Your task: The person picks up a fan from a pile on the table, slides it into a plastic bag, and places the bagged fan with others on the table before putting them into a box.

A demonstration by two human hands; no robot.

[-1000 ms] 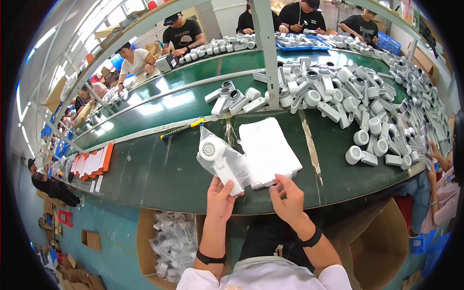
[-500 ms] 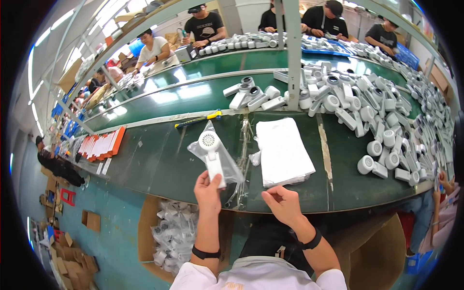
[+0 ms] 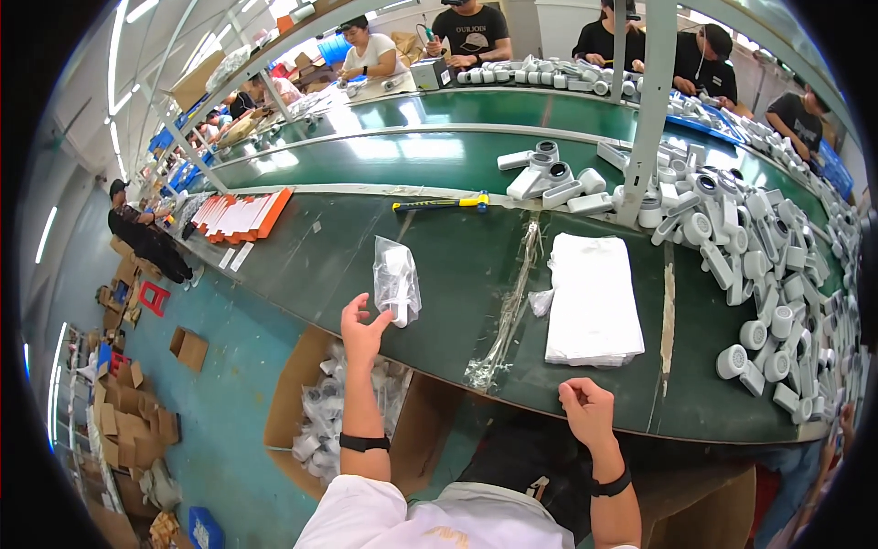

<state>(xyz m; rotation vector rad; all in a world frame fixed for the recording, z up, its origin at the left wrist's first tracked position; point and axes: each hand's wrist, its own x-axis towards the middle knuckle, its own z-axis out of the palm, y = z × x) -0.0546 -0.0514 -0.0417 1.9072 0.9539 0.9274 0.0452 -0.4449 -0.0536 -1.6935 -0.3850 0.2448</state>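
- Clear plastic bag holding a white cylindrical part (image 3: 396, 282): lies on the dark green conveyor belt (image 3: 302, 256), near its front edge, left of centre.
- Left hand (image 3: 362, 331): raised at the belt's edge, fingers spread, fingertips touching the bag's lower end; whether it grips is not clear.
- Right hand (image 3: 588, 412): loosely curled at the belt's front edge, holding nothing visible, just below the stack.
- Stack of flat white plastic bags (image 3: 593, 297): rectangular, on the belt right of centre, well apart from the bagged part.
- Strip of crumpled clear film (image 3: 508, 311): runs across the belt between bagged part and stack.
- Heap of loose white cylindrical parts (image 3: 777, 265): crowds the belt's right side.
- Yellow-and-black hand tool (image 3: 441, 204): lies at the belt's far edge.
- Orange-edged white cards (image 3: 240, 213): fanned row, far left on the belt.
- Brown cardboard carton of bagged parts (image 3: 338, 403): open, on the floor below the left hand.
- Open belt: bare stretch left of the bag.
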